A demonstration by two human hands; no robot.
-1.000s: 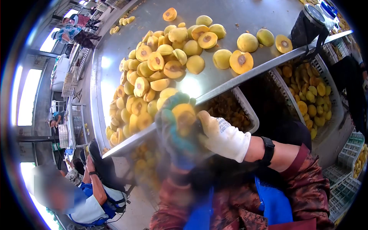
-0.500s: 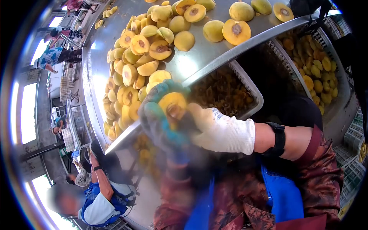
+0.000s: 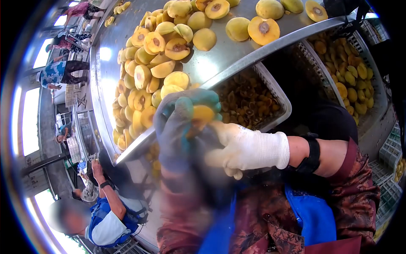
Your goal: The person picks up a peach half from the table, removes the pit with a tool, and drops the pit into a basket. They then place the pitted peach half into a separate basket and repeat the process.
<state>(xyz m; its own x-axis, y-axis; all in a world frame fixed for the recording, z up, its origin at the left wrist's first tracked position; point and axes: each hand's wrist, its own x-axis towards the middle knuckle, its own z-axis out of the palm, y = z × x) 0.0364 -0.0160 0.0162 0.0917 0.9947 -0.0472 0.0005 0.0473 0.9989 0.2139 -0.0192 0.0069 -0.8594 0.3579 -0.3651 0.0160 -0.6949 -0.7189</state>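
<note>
Left hand (image 3: 179, 127) in blue glove wrapped tight round the peach half (image 3: 202, 114), middle of frame, just below the worktop (image 3: 220, 63) edge, its pit now turned out of sight, right hand (image 3: 243, 149) in white glove curled up, touching it

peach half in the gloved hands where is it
The peach half sits mid-frame in the head view, held in the left hand against the right hand, beside the steel table edge.
</note>
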